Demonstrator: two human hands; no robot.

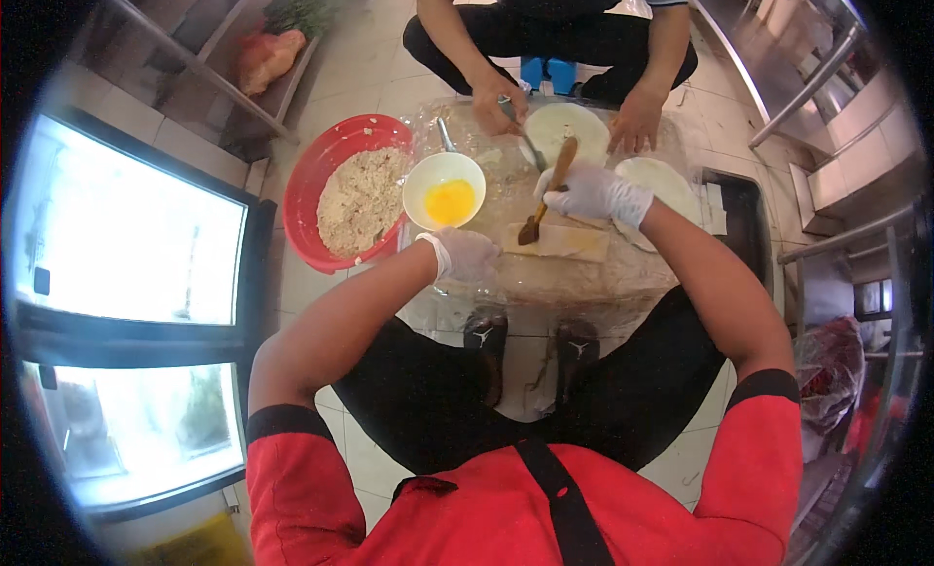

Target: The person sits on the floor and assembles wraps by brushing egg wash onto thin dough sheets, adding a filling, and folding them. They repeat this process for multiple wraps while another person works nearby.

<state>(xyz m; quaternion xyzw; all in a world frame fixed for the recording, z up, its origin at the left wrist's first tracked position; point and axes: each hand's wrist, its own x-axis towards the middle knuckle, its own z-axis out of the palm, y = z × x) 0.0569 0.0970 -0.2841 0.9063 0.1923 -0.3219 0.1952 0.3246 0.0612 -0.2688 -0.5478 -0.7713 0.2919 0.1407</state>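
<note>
"As the right hand holds a brush to the dough strip, at the worktop's six o'clock, how far along?"
"Partway, I'd judge; flat rounds at twelve and two look untouched. Left hand: nine o'clock of the strip, grip unclear."

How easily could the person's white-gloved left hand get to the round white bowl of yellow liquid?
Probably yes: the left hand is close to the bowl, on its near side, and nothing seems to block the way.
</note>
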